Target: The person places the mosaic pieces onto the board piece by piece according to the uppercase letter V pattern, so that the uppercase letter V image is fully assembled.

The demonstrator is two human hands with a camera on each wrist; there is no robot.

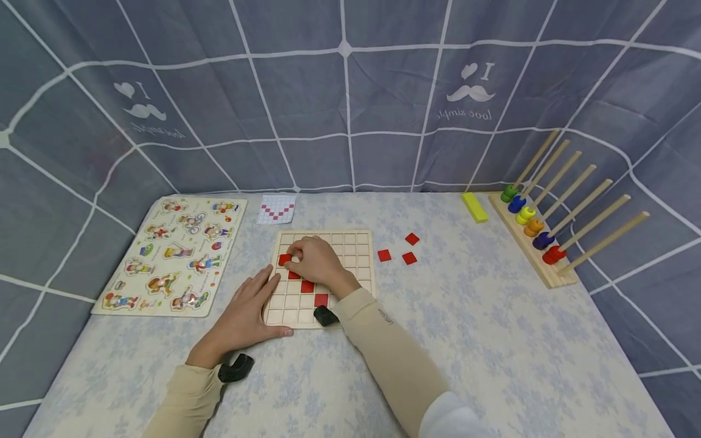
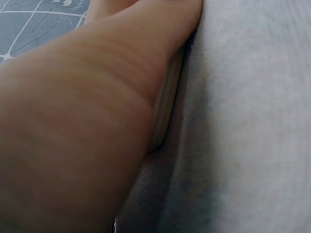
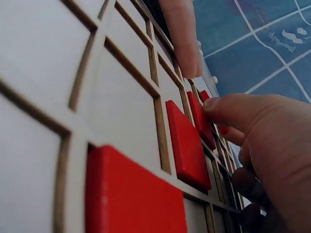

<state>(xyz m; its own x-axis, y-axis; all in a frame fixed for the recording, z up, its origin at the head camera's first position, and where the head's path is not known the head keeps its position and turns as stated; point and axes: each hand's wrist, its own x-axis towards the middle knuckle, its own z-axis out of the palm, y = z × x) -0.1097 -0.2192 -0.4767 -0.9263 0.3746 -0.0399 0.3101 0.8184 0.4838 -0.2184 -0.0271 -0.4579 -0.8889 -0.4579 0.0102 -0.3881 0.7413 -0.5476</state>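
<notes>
A wooden grid board (image 1: 352,238) lies flat, with several red square tiles in a slanting row, such as one tile (image 1: 320,300) near the bottom edge. My right hand (image 1: 316,260) is over the board's upper left. Its thumb and index finger pinch the uppermost red tile (image 1: 285,260), which the thumb partly hides in the right wrist view. My left hand (image 1: 249,307) rests at the board's lower left corner, fingers extended along the left side and thumb along the bottom edge. The left wrist view shows mostly the hand (image 2: 97,97) and a strip of board edge (image 2: 167,102).
Three loose red tiles (image 1: 409,258) lie right of the board. A small paper with a pink V pattern (image 1: 277,210) is behind it. Left stands a picture puzzle board (image 1: 181,267); at right are a yellow block (image 1: 474,207) and a wooden peg stand (image 1: 553,278) with coloured beads.
</notes>
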